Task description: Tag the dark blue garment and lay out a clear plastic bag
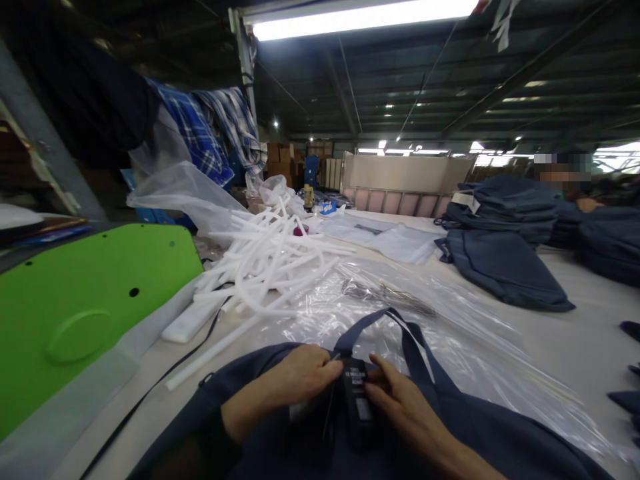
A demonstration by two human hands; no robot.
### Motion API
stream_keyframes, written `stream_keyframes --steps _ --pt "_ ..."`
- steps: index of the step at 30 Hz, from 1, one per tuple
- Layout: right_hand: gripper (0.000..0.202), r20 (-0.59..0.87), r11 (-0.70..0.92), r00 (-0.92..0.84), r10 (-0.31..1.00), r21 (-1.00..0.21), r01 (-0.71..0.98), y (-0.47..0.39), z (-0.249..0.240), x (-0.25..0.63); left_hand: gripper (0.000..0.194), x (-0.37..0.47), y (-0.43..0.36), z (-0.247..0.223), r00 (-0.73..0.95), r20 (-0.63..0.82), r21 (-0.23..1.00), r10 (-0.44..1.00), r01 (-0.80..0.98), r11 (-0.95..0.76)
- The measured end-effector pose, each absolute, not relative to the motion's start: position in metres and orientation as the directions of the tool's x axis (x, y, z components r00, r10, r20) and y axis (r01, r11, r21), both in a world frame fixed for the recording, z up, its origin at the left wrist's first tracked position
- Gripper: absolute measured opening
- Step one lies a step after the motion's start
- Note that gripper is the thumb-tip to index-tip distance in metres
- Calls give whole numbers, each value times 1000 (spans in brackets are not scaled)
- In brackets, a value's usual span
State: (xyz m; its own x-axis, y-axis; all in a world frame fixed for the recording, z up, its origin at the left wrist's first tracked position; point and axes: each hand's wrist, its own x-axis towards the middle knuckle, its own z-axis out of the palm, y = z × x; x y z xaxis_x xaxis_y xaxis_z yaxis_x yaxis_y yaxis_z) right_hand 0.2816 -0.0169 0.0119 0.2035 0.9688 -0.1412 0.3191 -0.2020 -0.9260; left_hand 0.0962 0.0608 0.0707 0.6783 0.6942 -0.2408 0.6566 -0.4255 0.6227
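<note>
Black hang tag was pinched between left hand and right hand fingertips, at the strap base of the navy bag nearest the camera. Tag-fixing step was judged underway; steady alignment needed next. White tubes were piled beyond.

Under my hands lies a navy-blue bag bearing a black tag with white lettering. To my left, a bright green panel. Ahead, a heap of white tubes and clear plastic sheeting. Beyond, blue-and-white checked cloth; to my right, stacks of the same navy bags; the table is off-white.
</note>
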Motion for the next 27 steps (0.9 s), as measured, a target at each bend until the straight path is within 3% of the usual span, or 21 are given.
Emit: stream_keyframes --steps 4,6,10,16,19,23,27 --pt "64 -300 -297 166 939 -954 -44 -25 4 266 28 94 64 70 653 -198 652 731 645 -400" --pt "65 -348 -323 163 923 -933 -157 -20 2 260 25 94 66 73 599 -233 729 766 629 -271" --pt "74 -359 -312 165 919 -916 -254 -15 9 252 16 96 66 73 508 -380 820 773 571 28" --pt "75 -415 -357 180 892 -891 -281 -23 20 245 17 92 48 45 430 -535 741 727 652 160" --pt "80 -432 -391 173 885 -892 -229 -27 14 243 16 85 45 39 399 -543 654 739 752 75" --pt "80 -406 -372 169 898 -906 -202 -24 3 238 14 91 54 45 422 -293 542 858 813 -214" --pt "78 -357 -325 171 918 -926 -190 -20 -6 233 30 118 69 43 475 -160 491 866 799 -348"
